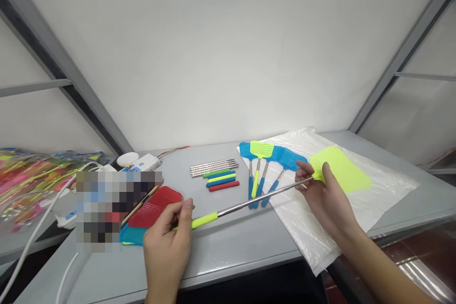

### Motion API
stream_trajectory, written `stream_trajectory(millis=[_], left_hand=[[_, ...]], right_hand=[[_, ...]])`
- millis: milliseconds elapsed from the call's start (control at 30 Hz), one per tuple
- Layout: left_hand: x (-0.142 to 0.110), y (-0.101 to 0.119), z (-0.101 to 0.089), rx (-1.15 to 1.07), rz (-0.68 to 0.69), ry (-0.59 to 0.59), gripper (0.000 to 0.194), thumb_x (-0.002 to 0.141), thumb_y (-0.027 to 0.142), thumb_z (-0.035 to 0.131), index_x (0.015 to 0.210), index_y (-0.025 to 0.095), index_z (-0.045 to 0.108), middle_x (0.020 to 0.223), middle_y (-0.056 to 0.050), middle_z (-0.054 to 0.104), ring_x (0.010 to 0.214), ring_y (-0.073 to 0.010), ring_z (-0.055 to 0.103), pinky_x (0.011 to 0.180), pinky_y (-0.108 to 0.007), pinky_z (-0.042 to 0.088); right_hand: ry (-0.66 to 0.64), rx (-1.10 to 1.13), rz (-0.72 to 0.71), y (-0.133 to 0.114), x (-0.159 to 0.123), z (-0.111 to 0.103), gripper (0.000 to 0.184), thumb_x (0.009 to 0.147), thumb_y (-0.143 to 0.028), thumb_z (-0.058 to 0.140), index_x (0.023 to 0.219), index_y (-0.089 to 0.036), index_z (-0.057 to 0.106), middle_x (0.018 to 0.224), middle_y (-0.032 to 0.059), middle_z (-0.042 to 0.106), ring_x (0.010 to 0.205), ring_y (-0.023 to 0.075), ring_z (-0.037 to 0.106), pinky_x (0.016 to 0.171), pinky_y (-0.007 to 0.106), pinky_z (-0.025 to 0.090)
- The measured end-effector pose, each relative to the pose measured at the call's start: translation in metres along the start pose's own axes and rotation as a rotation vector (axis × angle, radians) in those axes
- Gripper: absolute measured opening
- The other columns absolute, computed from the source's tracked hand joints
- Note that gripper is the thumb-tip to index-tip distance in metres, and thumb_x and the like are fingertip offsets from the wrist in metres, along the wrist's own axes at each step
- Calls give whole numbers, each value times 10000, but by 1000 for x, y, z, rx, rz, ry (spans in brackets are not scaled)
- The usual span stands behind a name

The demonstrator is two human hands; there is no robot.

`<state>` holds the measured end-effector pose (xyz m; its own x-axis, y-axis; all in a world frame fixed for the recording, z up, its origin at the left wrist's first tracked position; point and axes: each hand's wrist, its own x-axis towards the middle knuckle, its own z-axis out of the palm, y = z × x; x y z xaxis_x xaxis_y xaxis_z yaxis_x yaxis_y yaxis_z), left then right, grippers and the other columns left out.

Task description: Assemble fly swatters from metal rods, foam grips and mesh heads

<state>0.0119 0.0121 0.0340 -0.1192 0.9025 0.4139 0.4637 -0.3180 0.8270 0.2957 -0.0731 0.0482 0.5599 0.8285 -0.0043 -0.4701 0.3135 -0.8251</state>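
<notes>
Fly swatter [263,197], yellow-green, held slantwise above the grey table [228,256]. Its slim handle leads into a shiny, stepped metal rod, drawn out long; the broad, flat head, perforated near the neck, lies over a translucent plastic sheet [292,228]. The left hand [167,237] is closed around the handle; the right hand [327,204] grasps the neck between thumb and fingers. Beyond the rod: four fanned swatters [261,149], metal rods [213,167] and coloured grips [221,178]. Beside the left hand: a red mesh head [156,206].
</notes>
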Motion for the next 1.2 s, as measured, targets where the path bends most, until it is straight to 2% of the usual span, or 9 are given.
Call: stream_trajectory(millis=[133, 300, 400, 533, 667, 767, 900, 1033, 1200], left_hand=[[-4, 7, 3, 25, 37, 1, 311, 867, 471, 562, 783, 185, 651, 746, -21, 684, 663, -154, 599, 603, -229, 456], [-8, 18, 9, 9, -6, 11, 303, 895, 467, 516, 805, 195, 615, 715, -3, 641, 662, -151, 576, 602, -221, 448], [-19, 31, 22, -19, 30, -124, 309, 912, 455, 483, 778, 198, 590, 698, 4, 621, 650, -150, 563, 588, -216, 440], [-38, 55, 35, -84, 76, -327, 339, 957, 409, 411, 743, 205, 579, 666, 11, 593, 615, -143, 534, 597, -222, 431], [-44, 65, 31, -116, 111, -385, 316, 959, 397, 424, 753, 212, 575, 663, 11, 574, 606, -144, 517, 598, -233, 419], [-45, 63, 32, -147, 115, -532, 254, 926, 414, 495, 795, 216, 586, 712, 5, 600, 637, -151, 538, 596, -236, 422], [-54, 62, 45, -201, 53, -741, 221, 936, 406, 473, 996, 229, 591, 829, -12, 646, 704, -171, 582, 636, -253, 445], [-57, 66, 53, -247, 20, -738, 281, 972, 377, 396, 1182, 231, 513, 1058, -64, 650, 925, -214, 613, 817, -313, 457], [-38, 73, 60, -78, 67, -737, 317, 996, 375, 315, 1264, 261, 441, 1100, -71, 653, 947, -254, 624, 762, -341, 446]], right_hand=[[21, 70, 2, 2, 10, -9, 474, 911, -593, 427, 1076, -237, 693, 904, 46, 612, 830, 180, 570, 725, 296, 490], [71, 21, -107, 9, 4, 4, 422, 945, -509, 417, 1138, -233, 672, 1073, 62, 672, 908, 184, 585, 836, 316, 461], [9, -45, -139, 25, -10, 20, 427, 955, -508, 406, 1162, -240, 667, 1192, 62, 662, 936, 200, 594, 934, 369, 418], [-110, -76, -42, 46, -24, 36, 461, 956, -537, 388, 1183, -244, 662, 1273, 68, 631, 927, 220, 601, 933, 415, 412], [-105, -54, -22, 46, -24, 35, 475, 955, -546, 384, 1213, -236, 637, 1234, 77, 652, 870, 214, 599, 900, 416, 428], [-140, -84, 42, 40, -21, 29, 520, 965, -562, 329, 1283, -232, 575, 1151, 82, 685, 855, 216, 605, 893, 427, 436], [-281, -378, -3, 34, -28, 23, 526, 975, -545, 328, 1393, -254, 456, 1175, 70, 659, 945, 216, 606, 940, 424, 424], [-392, -824, -73, 26, -35, 19, 445, 967, -485, 419, 1352, -273, 489, 1220, 51, 619, 1135, 223, 551, 974, 374, 408], [-257, -1368, -402, 13, -16, 4, 349, 975, -408, 409, 1221, -208, 554, 855, 42, 652, 755, 209, 614, 662, 324, 448]])
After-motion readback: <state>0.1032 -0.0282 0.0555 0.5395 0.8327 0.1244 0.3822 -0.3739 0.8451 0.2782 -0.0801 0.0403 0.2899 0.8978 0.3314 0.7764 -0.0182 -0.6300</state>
